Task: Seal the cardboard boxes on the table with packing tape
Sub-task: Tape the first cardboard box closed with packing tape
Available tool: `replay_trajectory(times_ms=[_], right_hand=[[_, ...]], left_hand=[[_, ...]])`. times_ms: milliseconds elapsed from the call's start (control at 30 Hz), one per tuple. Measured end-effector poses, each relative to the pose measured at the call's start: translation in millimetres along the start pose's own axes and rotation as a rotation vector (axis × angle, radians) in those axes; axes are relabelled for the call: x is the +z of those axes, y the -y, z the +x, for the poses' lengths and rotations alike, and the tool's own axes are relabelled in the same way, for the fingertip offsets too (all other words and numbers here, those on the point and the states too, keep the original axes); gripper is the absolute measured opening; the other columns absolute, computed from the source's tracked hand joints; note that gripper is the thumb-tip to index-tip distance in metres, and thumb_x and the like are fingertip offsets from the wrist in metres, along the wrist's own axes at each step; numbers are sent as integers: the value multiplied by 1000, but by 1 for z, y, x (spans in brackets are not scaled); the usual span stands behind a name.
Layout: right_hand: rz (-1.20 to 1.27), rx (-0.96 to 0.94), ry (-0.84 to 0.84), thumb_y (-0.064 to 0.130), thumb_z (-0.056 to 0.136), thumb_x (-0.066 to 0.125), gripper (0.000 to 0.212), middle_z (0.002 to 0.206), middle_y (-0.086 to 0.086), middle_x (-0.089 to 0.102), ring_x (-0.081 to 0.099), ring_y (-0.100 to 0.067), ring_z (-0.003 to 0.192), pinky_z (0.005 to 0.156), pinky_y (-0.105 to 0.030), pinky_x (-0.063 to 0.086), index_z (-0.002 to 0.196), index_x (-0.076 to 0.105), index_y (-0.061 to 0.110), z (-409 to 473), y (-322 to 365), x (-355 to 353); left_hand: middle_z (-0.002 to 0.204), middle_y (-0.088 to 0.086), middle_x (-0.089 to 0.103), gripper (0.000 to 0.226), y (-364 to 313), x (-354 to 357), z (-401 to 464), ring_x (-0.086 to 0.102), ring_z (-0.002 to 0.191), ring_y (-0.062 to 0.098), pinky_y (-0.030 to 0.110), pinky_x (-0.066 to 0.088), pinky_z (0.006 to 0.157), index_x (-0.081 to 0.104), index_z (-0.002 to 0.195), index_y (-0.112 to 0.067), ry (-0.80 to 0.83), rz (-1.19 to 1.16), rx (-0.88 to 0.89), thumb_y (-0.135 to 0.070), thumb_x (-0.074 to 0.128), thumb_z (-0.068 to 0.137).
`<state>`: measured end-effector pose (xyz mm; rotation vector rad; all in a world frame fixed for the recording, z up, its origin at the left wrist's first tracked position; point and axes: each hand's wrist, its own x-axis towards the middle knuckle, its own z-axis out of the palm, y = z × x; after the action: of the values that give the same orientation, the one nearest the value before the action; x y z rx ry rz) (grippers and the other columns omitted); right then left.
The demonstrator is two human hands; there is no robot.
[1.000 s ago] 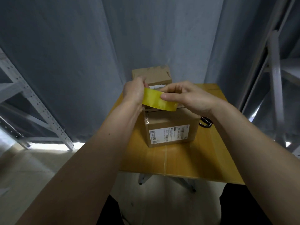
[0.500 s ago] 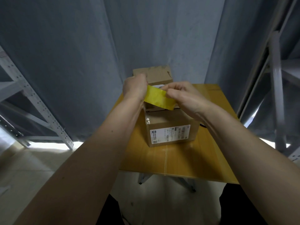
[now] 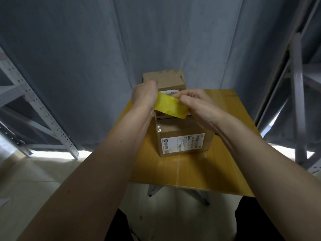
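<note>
Between the two sets of fingers, raised just above the near box, sits the yellow packing tape point(image 3: 171, 107). The left hand point(image 3: 144, 96) curls round its left side and grips it, while the right hand point(image 3: 196, 105) closes on its right side, thumb and forefinger bent tight at the tape's upper edge. Whether those right fingertips already pinch a loose end or are only picking for one cannot be told; the thumb hides the spot. Holding it this way makes sense: one hand steadies the tape so the other can work the end free, and keeping it over the box means the strip can go straight down onto the seam.

Directly beneath the fingers is the near cardboard box point(image 3: 182, 136), its printed label facing the person. Its top is mostly hidden by the hands, with a dark line showing below the tape that may be the flap gap, so it is probably not yet sealed. Beyond the left hand's knuckles stands a second cardboard box point(image 3: 166, 79), farther back, with what looks like old tape on top. Both rest on the table point(image 3: 199, 171), which is covered with a flattened cardboard sheet. Grey curtain hangs behind, and metal shelving frames stand well out to either side of the arms.
</note>
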<state>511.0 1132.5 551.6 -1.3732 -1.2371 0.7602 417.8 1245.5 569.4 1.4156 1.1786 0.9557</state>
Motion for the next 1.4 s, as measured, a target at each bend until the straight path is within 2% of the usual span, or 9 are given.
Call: replay_trajectory(times_ms=[133,267,400,500,700,1000,1100,1233,1400], right_hand=[[28,-2,-32,21,71,51,31,109,-25,66,60,-32,96,92,-45,44,90,72,10,2,-5,-2],[35,-2,-21,28,78,61,40,108,-27,66,59,-26,92,88,-41,44,100,70,-3,3,-7,-4],[29,8,23,9,91,58,15,110,-22,67,60,-24,95,95,-43,46,98,71,7,1,-7,-7],[35,4,31,0,90,53,22,98,-14,67,57,-23,95,93,-42,44,93,70,11,1,-8,-6],[107,23,46,14,81,70,15,99,-9,68,61,-18,94,88,-32,47,95,71,9,-1,-7,-6],[43,5,180,1,86,62,35,120,-19,65,62,-30,111,98,-37,50,121,62,0,-2,-8,-13],[33,29,199,14,75,73,46,118,-13,67,63,-28,112,99,-38,50,119,65,5,-2,-6,-14],[29,5,74,17,78,73,25,104,-12,72,67,-21,95,90,-35,55,103,71,13,1,-7,-6],[33,1,198,2,87,63,26,109,-5,70,66,-17,101,90,-27,54,110,67,13,-1,-6,-13]], left_hand=[[105,21,69,54,-1,0,2,65,98,36,43,51,91,69,94,4,-2,25,26,-35,50,61],[81,14,62,30,-2,0,1,65,89,34,42,51,83,58,62,-7,-4,33,36,-35,50,56],[76,10,56,20,2,1,1,53,72,25,34,44,68,50,56,-12,15,-36,-10,-31,50,52],[73,8,56,17,5,1,2,51,69,22,32,42,66,50,55,-14,22,-68,-17,-30,51,52],[73,9,59,16,6,1,4,53,70,24,41,51,74,52,52,-15,28,-81,-11,-31,52,52],[59,7,54,34,17,1,14,53,59,24,34,47,66,49,49,-15,52,-198,-35,-17,60,81],[51,3,51,42,20,1,15,53,56,23,36,49,69,47,43,-16,71,-233,-46,-16,60,83],[49,4,51,49,21,1,15,52,53,21,37,50,71,46,37,-17,82,-238,-55,-14,59,85],[58,8,53,43,19,-1,12,52,54,21,34,46,67,46,44,-14,95,-222,-47,-15,58,86]])
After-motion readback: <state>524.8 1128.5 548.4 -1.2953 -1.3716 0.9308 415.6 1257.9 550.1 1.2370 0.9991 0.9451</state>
